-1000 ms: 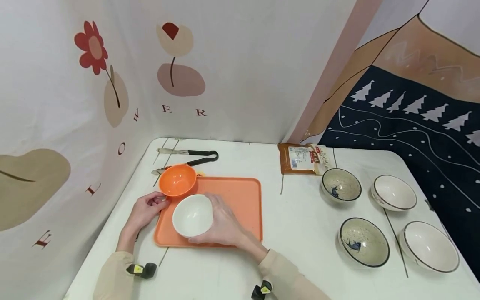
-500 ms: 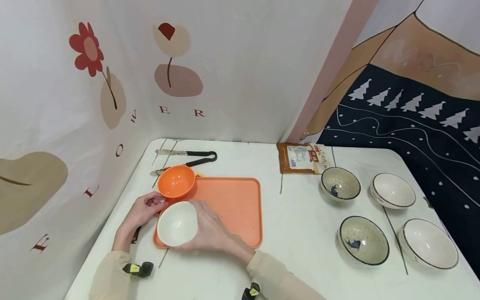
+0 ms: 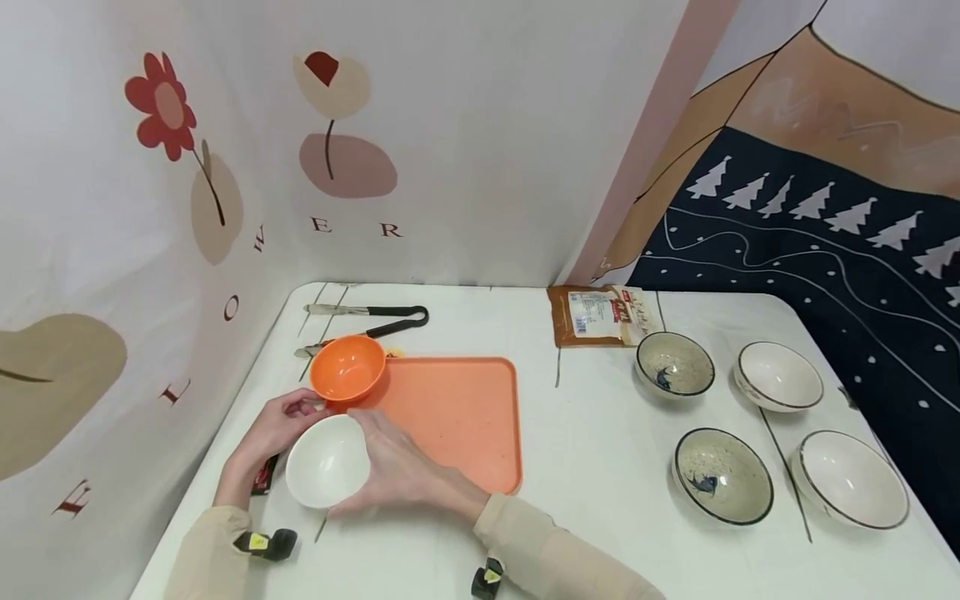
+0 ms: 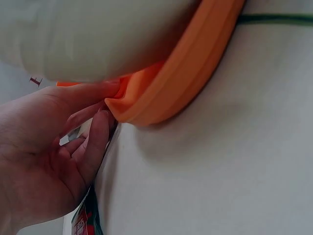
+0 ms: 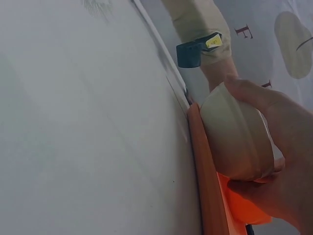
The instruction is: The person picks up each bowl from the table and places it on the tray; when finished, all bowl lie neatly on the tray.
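Observation:
My right hand [image 3: 390, 467] grips a white bowl [image 3: 327, 462] by its right side, fingers at the far side and thumb at the near side. The bowl covers the front left corner of the orange tray [image 3: 465, 417] and juts past its left edge. In the left wrist view, the bowl's pale underside [image 4: 98, 39] lies above the tray rim [image 4: 181, 83]. There my left hand [image 4: 54, 142] pinches the tray's edge between its fingers. A smaller orange bowl [image 3: 348, 368] sits at the tray's back left corner, just beyond the left fingertips.
Black-handled tongs [image 3: 397, 317] lie behind the orange bowl. A brown and white food packet [image 3: 600, 317] is at the back. To the right stand two greenish bowls [image 3: 723, 475] and two white bowls with dark rims [image 3: 780, 375]. A dark packet [image 3: 264, 477] shows beside the left wrist.
My right hand has carried the white bowl leftward and nearer, from over the tray to past its left edge. The left hand stays at the tray's edge.

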`<state>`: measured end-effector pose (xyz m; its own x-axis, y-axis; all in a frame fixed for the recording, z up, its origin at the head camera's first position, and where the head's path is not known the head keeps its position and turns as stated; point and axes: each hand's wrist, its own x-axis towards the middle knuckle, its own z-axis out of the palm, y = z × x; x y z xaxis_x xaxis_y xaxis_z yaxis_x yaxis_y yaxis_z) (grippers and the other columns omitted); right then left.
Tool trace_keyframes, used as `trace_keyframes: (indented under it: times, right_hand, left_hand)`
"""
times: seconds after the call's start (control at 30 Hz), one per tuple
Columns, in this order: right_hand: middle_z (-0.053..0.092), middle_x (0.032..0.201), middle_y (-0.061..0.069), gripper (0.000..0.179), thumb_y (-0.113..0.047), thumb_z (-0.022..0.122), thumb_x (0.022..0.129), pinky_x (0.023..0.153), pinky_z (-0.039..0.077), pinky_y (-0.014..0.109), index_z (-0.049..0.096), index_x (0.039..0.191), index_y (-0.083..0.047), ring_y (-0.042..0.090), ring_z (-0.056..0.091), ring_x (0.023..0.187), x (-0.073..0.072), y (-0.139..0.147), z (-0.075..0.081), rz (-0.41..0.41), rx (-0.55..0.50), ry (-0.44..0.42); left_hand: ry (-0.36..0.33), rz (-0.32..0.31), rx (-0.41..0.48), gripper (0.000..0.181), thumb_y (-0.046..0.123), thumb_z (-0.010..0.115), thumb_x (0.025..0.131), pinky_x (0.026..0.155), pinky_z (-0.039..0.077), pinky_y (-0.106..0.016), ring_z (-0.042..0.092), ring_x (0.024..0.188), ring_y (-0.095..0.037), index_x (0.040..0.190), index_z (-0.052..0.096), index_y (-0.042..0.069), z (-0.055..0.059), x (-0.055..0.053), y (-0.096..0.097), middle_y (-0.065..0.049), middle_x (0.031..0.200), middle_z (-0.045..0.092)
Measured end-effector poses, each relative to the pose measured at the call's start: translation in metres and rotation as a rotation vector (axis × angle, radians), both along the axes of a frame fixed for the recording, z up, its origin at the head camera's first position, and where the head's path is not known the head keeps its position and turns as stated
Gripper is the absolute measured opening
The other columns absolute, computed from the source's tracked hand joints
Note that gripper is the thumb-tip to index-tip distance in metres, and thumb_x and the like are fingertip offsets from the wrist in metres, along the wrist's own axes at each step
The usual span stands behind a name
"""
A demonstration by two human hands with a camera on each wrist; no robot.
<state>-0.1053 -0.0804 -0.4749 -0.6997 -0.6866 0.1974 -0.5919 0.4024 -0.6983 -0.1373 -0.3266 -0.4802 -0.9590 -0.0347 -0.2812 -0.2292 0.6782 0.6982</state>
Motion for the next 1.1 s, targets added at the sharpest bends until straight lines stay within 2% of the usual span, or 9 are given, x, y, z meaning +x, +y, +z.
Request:
trace_keyframes:
  times: [0.4,0.73,0.9,1.1]
  right_hand:
    - [0.043,0.149,0.002,0.116,-0.051,0.093,0.065,0.104,0.043,0.023,0.029,0.154,-0.015,0.01,0.045,0.134,-0.001,-0.009,-0.001,0.043,0.003,0.023]
    - [0.036,0.152,0.008,0.129,-0.057,0.091,0.065,0.105,0.044,0.023,0.017,0.16,-0.01,0.012,0.047,0.132,0.003,-0.014,-0.004,-0.009,0.054,0.007]
    - [0.032,0.157,0.009,0.134,-0.057,0.091,0.066,0.109,0.042,0.027,0.011,0.162,-0.009,0.014,0.043,0.138,0.004,-0.009,-0.002,0.003,0.031,-0.001]
    - [0.032,0.161,0.001,0.13,-0.058,0.088,0.069,0.105,0.048,0.037,0.005,0.163,-0.023,0.011,0.043,0.14,0.003,0.01,0.015,0.005,-0.023,-0.048]
  left_hand:
    - [-0.003,-0.015,0.045,0.046,0.029,0.065,0.1,0.069,0.051,-0.029,0.058,0.086,-0.02,0.134,0.057,-0.002,-0.002,0.002,-0.004,-0.011,0.1,0.067]
    - [0.017,-0.013,0.083,0.044,0.021,0.065,0.099,0.067,0.052,-0.027,0.059,0.08,-0.016,0.133,0.057,-0.005,-0.007,-0.001,-0.003,-0.009,0.096,0.066]
    - [0.016,-0.015,0.095,0.043,0.02,0.065,0.099,0.066,0.052,-0.028,0.058,0.08,-0.018,0.133,0.057,-0.005,-0.008,-0.001,-0.001,-0.009,0.095,0.065]
    - [0.001,0.006,0.094,0.049,0.025,0.067,0.099,0.069,0.05,-0.027,0.056,0.084,-0.018,0.137,0.056,-0.003,-0.006,0.0,-0.004,-0.009,0.099,0.061]
